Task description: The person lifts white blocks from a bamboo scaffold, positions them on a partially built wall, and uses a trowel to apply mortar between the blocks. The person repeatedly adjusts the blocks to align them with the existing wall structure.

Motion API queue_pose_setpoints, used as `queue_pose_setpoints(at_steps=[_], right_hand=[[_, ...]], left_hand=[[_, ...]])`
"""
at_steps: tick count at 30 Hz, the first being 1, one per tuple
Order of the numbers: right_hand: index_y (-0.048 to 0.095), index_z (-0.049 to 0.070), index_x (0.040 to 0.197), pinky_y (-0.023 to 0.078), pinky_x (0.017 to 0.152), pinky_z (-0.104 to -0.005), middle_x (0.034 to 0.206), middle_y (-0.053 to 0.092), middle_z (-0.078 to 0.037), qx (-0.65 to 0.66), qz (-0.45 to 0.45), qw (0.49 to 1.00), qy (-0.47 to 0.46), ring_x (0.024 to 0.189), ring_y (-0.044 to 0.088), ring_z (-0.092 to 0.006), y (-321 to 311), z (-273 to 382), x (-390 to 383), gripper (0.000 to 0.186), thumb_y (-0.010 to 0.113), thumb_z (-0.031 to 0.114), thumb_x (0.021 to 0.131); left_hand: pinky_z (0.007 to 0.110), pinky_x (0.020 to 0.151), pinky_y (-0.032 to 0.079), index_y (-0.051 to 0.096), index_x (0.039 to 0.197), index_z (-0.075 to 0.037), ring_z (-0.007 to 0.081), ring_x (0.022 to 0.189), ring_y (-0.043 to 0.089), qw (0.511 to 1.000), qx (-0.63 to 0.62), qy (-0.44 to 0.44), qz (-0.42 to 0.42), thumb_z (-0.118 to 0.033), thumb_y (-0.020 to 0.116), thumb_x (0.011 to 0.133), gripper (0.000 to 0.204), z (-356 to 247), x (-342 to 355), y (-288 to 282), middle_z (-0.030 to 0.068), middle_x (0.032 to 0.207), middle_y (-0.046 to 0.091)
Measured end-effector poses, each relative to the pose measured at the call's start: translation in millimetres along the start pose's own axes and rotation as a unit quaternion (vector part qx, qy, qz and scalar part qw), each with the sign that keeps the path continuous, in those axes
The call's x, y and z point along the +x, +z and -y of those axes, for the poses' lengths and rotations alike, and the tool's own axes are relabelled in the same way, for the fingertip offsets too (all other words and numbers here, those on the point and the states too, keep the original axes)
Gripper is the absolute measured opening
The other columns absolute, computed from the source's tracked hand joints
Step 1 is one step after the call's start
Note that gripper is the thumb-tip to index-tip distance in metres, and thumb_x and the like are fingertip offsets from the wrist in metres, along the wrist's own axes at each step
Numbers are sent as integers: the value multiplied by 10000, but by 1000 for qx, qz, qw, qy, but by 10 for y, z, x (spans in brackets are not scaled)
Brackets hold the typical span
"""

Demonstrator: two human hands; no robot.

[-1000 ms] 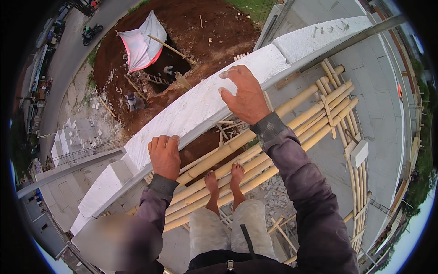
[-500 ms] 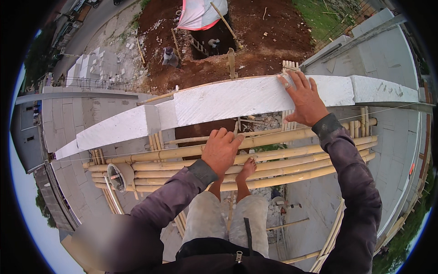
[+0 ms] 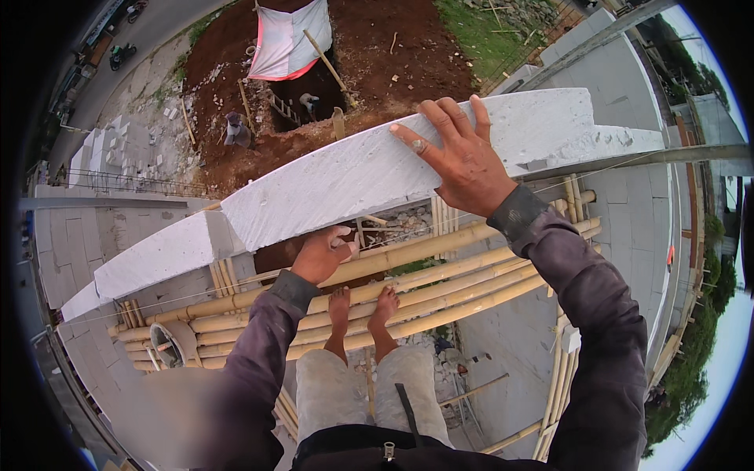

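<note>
A long white lightweight block [image 3: 314, 188] lies in a row with other white pieces along the beam line. My right hand [image 3: 463, 161] grips its upper part to the right of middle, fingers spread over the top edge and thumb toward the underside. My left hand [image 3: 322, 255] is bent just below the block's lower edge, left of my right hand, fingers curled; what they hold, if anything, is unclear. A thin string runs below the blocks. My bare feet rest on bamboo poles [image 3: 416, 298] under my hands.
A round container [image 3: 181, 343] sits on the poles at left. Below are gaps and rubble. Beyond the blocks, two people [image 3: 236, 129] work around a dirt pit under a white-and-pink sheet [image 3: 287, 35]. Block stacks [image 3: 110, 153] and a road with motorcycles lie at upper left.
Since half a second ago, my right hand has moved left and up with the view's shift. My left hand has moved up toward the block's underside, its fingers more curled.
</note>
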State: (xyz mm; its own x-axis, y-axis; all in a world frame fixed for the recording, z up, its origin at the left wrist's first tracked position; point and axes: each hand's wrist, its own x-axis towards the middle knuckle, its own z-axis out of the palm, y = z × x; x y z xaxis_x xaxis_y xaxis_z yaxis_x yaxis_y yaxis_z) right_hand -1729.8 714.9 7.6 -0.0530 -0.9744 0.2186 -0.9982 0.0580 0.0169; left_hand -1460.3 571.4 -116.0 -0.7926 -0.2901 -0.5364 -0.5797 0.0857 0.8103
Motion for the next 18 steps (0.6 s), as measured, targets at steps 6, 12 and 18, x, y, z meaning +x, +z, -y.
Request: queue_pose_setpoints(at_steps=[6, 12, 18], right_hand=[[410, 243, 1500, 181, 1057, -677, 1348, 427, -231, 84, -163, 983, 13, 1290, 381, -423, -703, 328, 439, 887, 783, 153, 700], [358, 35, 1480, 275, 1084, -590, 1302, 433, -282, 303, -358, 881, 63, 1257, 421, -452, -979, 636, 851, 1087, 887, 351, 585], [337, -89, 1422, 424, 1038, -432, 1291, 475, -271, 608, -372, 699, 56, 1246, 490, -394, -979, 760, 938, 1068, 882, 367, 625]], left_hand=[[393, 1027, 423, 524, 1354, -7, 250, 1226, 539, 974, -168, 132, -76, -403, 785, 814, 719, -521, -18, -708, 100, 1292, 587], [439, 984, 461, 496, 1366, -13, 301, 1173, 567, 900, -127, 366, -201, -490, 779, 734, 841, -1641, -510, -1327, 154, 1257, 579], [482, 930, 502, 434, 1416, -21, 357, 1096, 609, 866, 39, 437, -240, -574, 759, 652, 998, -2722, -681, -1252, 222, 1210, 574]])
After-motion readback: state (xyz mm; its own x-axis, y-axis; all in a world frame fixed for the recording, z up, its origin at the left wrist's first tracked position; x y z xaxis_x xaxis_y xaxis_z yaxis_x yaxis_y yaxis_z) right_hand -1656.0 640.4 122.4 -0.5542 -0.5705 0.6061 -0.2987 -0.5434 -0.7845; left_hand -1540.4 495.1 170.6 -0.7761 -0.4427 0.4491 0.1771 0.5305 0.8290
